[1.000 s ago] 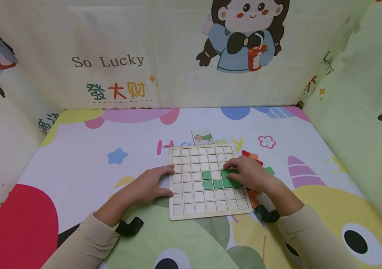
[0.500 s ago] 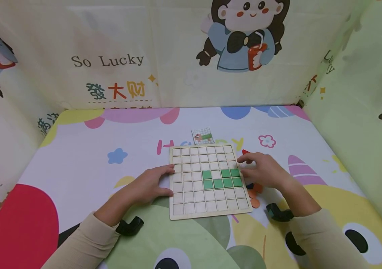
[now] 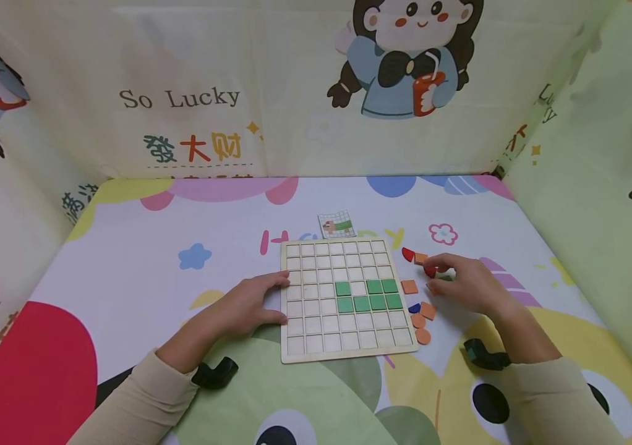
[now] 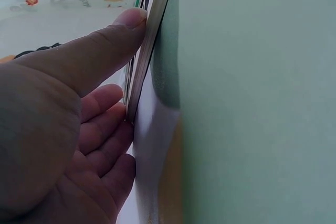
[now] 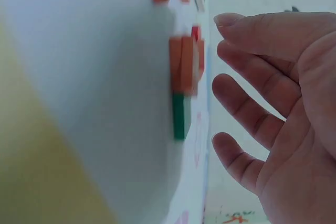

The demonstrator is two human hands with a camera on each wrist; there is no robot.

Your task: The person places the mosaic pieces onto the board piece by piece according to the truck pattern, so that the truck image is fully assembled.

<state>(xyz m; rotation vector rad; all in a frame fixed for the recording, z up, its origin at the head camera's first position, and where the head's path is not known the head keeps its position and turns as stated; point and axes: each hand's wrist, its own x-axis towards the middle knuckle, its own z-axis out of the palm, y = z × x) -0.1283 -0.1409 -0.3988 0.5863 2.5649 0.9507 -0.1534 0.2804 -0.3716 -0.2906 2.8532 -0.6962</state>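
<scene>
A wooden grid board [image 3: 316, 343] lies on the patterned table cover, with several green square tiles [image 3: 377, 301] set in two rows on its right half. The fingertips and thumb of my left hand [image 3: 240, 306] rest against the board's left edge; the left wrist view shows them along the thin board edge [image 4: 140, 72]. Off the board's right side, my right hand [image 3: 469, 287] hovers over loose pieces, fingers relaxed and apart, holding nothing. Beneath it lie a red piece [image 3: 430, 272] and, partly hidden, a green piece [image 5: 179, 116] beside stacked orange pieces [image 5: 184, 64].
A small picture card [image 3: 336, 224] sits just behind the board. Along the right edge are orange squares [image 3: 409, 287], orange discs [image 3: 423, 336], a dark blue piece [image 3: 414, 308] and a red quarter-round piece [image 3: 407, 254]. A printed fabric wall [image 3: 288, 123] stands behind the table.
My right hand has left the green tiles on the board and moved right, over the loose pieces, uncovering the tiles and several orange pieces. My left hand stays at the board's edge.
</scene>
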